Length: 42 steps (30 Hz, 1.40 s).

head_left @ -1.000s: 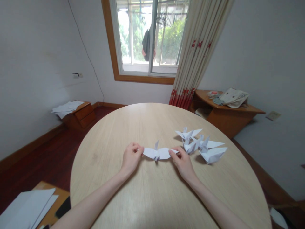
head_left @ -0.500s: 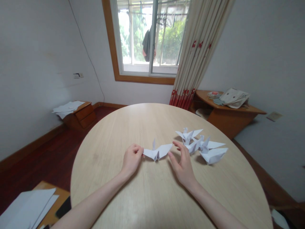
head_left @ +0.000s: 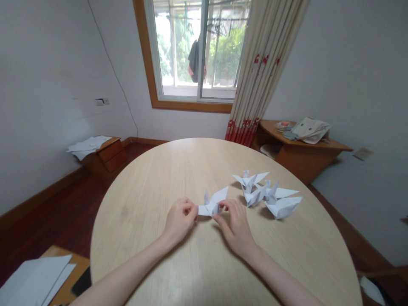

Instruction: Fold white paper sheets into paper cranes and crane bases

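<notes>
While I watch from far away through the head camera, I see both hands low over a big round wooden table (head_left: pixel 191 165). The left hand (head_left: pixel 180 219) is curled up small. Its thumb and first fingers are pinched tight on the left tip of a white paper crane (head_left: pixel 213 203). The right hand (head_left: pixel 234 225) sits just beside it. Its fingertips are pressed together on the right side of the same bird, down by the body and under the wing. So both hands grip the one paper crane, and the two hands are very near each other.

The paper crane is at the near middle of the table, right between the two hands. One wing pokes up and away to the right, and a small point sticks up near the middle. I cannot tell if the bottom of the bird touches the wood.

To the right of the right hand, near but apart, lies a little bunch of folded cranes (head_left: pixel 267 193). They are all white and lean on each other on the table.

Behind the table I see a window (head_left: pixel 197 46) with a brown frame, and a striped curtain (head_left: pixel 261 63) hangs at its right side. A low cabinet (head_left: pixel 108 155) stands by the left wall with white papers (head_left: pixel 87 144) on top. A wooden desk (head_left: pixel 302 155) stands at the right with a pale bag (head_left: pixel 310 128) on it. Down in the left corner lie some white sheets (head_left: pixel 32 280).
</notes>
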### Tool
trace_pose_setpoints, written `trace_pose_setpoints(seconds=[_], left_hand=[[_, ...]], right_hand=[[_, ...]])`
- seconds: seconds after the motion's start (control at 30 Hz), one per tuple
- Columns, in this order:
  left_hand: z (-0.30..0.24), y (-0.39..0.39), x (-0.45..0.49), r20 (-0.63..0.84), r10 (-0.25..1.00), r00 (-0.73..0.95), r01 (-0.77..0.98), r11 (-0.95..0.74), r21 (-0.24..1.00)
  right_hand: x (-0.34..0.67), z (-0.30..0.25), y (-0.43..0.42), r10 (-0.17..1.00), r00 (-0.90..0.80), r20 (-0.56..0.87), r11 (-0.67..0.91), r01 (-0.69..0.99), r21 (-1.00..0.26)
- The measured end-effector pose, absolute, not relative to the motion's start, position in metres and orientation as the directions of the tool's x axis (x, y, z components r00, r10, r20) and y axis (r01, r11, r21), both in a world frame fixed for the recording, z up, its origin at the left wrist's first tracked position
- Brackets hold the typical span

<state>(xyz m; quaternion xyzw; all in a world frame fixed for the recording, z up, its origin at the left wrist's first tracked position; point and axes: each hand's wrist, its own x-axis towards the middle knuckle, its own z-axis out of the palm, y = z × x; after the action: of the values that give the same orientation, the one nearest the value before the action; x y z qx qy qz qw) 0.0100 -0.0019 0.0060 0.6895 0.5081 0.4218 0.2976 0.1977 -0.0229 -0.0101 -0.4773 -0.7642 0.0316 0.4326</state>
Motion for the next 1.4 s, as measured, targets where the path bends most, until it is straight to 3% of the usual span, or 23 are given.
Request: trace_pose_setpoints(seconds=[0.27,0.53,0.7,0.9,1.1,1.23,1.4], left_hand=[[0.012,-0.011,0.011,0.372,0.884,0.282,0.460,-0.465,0.757],[0.006,-0.003,0.005,0.458,0.880,0.122,0.413,-0.465,0.783],[0.000,-0.001,0.004,0.511,0.815,0.274,0.348,-0.579,0.738],[-0.006,-0.001,0.005,0.484,0.785,0.387,0.286,-0.601,0.746],[-0.006,-0.002,0.005,0.465,0.801,0.377,0.234,-0.568,0.789],[-0.005,-0.002,0.007,0.479,0.821,0.312,0.181,-0.546,0.818],[-0.004,-0.003,0.005,0.595,0.750,0.289,0.265,-0.660,0.703]], right_hand=[[0.204,-0.012,-0.017,0.714,-0.107,0.692,0.556,0.687,-0.468],[0.206,-0.012,-0.015,0.777,-0.065,0.627,0.521,0.624,-0.582],[0.206,-0.013,-0.015,0.788,-0.063,0.612,0.522,0.595,-0.611],[0.207,-0.015,-0.013,0.823,-0.041,0.566,0.495,0.539,-0.681],[0.206,-0.018,-0.012,0.851,-0.015,0.526,0.458,0.511,-0.727],[0.205,-0.019,-0.012,0.792,0.018,0.610,0.505,0.543,-0.671],[0.207,-0.009,-0.016,0.629,-0.114,0.769,0.644,0.630,-0.434]])
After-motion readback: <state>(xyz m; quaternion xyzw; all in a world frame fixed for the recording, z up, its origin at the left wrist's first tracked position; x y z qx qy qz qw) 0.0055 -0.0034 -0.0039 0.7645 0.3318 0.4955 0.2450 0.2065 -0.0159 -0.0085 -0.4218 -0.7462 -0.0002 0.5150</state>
